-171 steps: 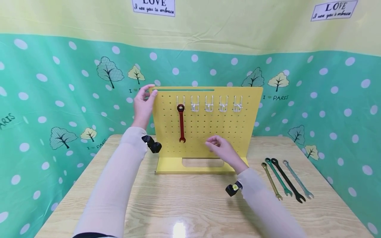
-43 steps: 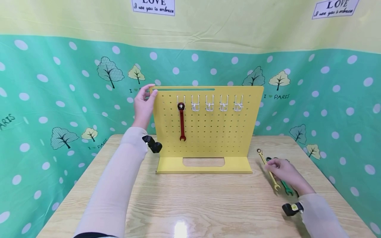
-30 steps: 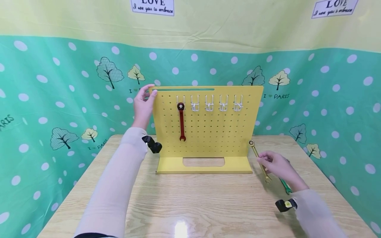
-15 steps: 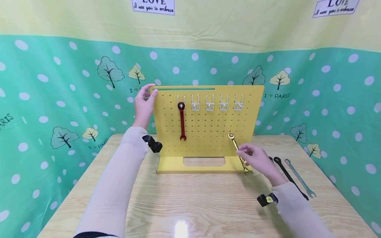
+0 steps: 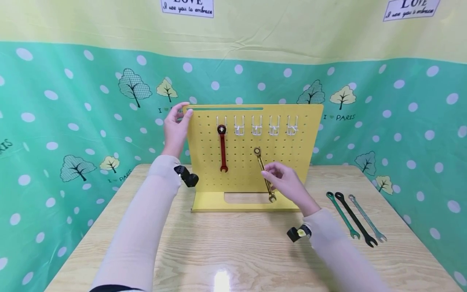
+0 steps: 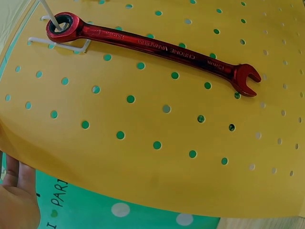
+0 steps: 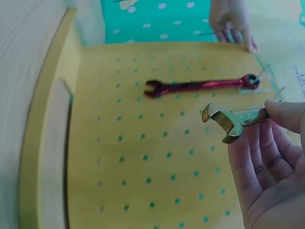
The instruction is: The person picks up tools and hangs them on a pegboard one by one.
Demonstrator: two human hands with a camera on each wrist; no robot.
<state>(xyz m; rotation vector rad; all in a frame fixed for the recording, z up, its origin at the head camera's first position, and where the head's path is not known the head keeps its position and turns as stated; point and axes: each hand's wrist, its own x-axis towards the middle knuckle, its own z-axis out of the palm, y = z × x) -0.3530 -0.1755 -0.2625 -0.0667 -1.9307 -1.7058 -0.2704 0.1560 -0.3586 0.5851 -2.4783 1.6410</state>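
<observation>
My right hand (image 5: 286,182) pinches a gold combination wrench (image 5: 265,176) by its shank, ring end up, in front of the lower part of the yellow pegboard (image 5: 204,174). In the right wrist view the wrench's open jaw end (image 7: 224,121) juts out past my thumb. My left hand (image 5: 176,129) grips the pegboard's upper left corner, with thumb in front and other fingers partly hidden behind. A red combination wrench (image 5: 223,150) hangs by its ring from the leftmost white hook (image 5: 226,121). To its right are several bare white hooks (image 5: 257,125).
On the wooden table (image 5: 226,243), right of the board, lie a green wrench (image 5: 343,215), a black wrench (image 5: 355,219) and a silver wrench (image 5: 366,219) side by side. A patterned green and yellow curtain (image 5: 91,81) hangs behind and at both sides.
My right hand picked the gold wrench up from the table at the right and carried it left and up to the pegboard's front. The left hand stayed on the corner.
</observation>
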